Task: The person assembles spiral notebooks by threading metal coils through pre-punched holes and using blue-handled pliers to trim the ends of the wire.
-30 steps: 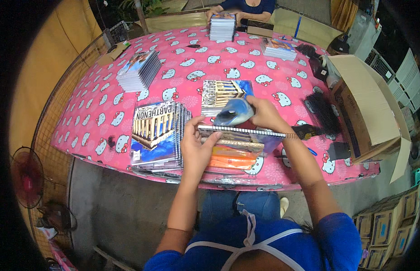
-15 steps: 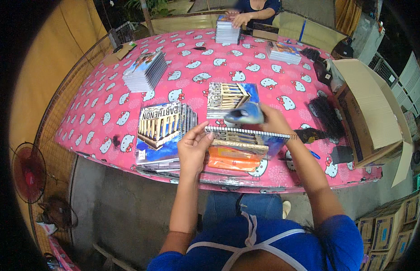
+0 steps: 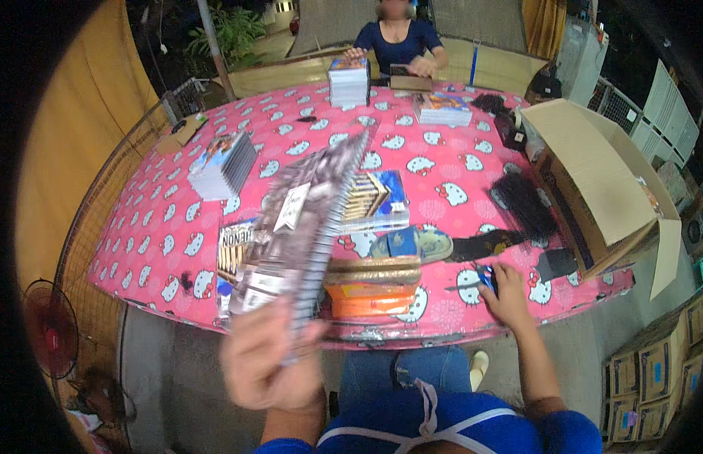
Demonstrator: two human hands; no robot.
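My left hand [image 3: 272, 359] grips a spiral-bound notebook [image 3: 291, 227] by its lower end, holding it raised and tilted above the table; both are smeared by motion. The notebook's greyish patterned cover bears a white label, and its coil runs down the right side. Near the table's front edge, my right hand [image 3: 506, 295] has its fingers closed on a small blue-handled tool [image 3: 487, 278] with a thin dark tip; its exact kind is unclear. A blue and pale green object [image 3: 413, 244] of unclear kind lies beyond the orange-wrapped bundle [image 3: 372, 296].
Partly behind the raised notebook are stacked notebooks [image 3: 233, 253] and another pile [image 3: 385, 203]. More stacks [image 3: 223, 165] stand farther off. Black coils [image 3: 524, 204] lie beside an open cardboard box [image 3: 593, 181] at the right. Across the table, a person's hand [image 3: 356, 54] rests by a stack [image 3: 349, 83].
My left hand has lifted and turned the notebook upright, toward the left. My right hand has left the blue and pale green object on the table and moved to the blue-handled tool.
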